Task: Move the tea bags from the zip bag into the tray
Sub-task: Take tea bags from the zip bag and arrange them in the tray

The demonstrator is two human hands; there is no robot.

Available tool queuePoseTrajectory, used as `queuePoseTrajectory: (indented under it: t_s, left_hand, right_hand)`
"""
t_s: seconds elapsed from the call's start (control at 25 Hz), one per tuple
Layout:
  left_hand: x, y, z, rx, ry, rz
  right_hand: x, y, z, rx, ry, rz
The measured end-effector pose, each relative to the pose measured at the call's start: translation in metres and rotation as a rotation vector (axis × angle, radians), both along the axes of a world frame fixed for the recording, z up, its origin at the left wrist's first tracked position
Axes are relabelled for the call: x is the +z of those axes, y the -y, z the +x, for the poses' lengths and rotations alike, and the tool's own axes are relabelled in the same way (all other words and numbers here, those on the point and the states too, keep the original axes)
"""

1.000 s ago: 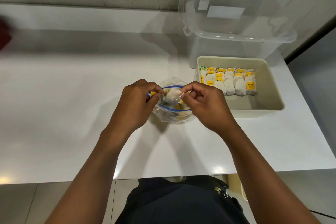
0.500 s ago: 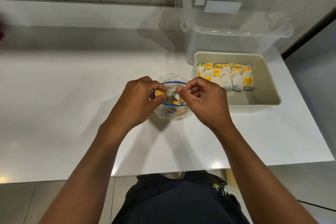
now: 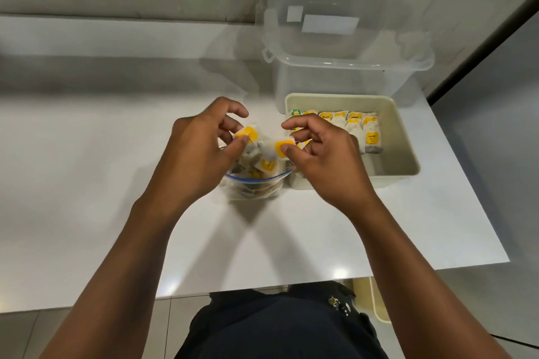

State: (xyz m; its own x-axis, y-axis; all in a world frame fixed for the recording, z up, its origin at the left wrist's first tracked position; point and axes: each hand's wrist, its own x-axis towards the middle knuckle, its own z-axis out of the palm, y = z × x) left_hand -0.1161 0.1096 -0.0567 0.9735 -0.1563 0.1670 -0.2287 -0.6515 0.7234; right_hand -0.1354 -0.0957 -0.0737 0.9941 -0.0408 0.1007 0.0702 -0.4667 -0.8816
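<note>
Head view, the only view we have. We count two hands, one zip bag, one tray, one clear lidded tub.

The zip bag [image 3: 253, 187] stands open on the white bench [image 3: 87, 183], just beside the tray's near-left corner; its blue seal line runs round the mouth. Inside and above the mouth we see a loose bunch of tea bags with yellow tags; we cannot count those in the bag, as they overlap and blur.

The cream tray [image 3: 405, 154] sits right of the bag. In it we count roughly ten or so filed tea bags [image 3: 357, 128] in two packed rows along the far-left side, standing on edge; the right hand covers part of them, so the count is not firm. The near-right part of the tray floor shows bare.

The left hand [image 3: 198, 151] hovers over the bag mouth, its grip narrow: thumb and forefinger pinch one yellow tag [image 3: 247, 134], other fingers curled loosely above.

The right hand [image 3: 323, 154] is level with it, its grip likewise narrow, thumb and fingers pinching a second yellow tag [image 3: 284, 146], with a tea bag hanging below it.

Behind the tray stands the clear tub [image 3: 344, 46], lid on.
</note>
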Motion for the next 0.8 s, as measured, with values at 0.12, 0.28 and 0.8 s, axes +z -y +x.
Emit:
queuePoseTrajectory:
  t_s: [0.12,0.28,0.8]
  left_hand:
    - [0.015,0.028,0.012,0.031,0.015,-0.070]
    - [0.013,0.081,0.031,-0.009,0.032,0.005]
    - [-0.072,0.194,0.081,-0.126,-0.335,0.428]
  right_hand:
    - [0.012,0.034,0.014,-0.036,0.030,0.035]
    - [0.016,0.093,0.032,-0.054,-0.014,-0.104]
    - [-0.062,0.178,0.089,0.255,-0.322,-0.640]
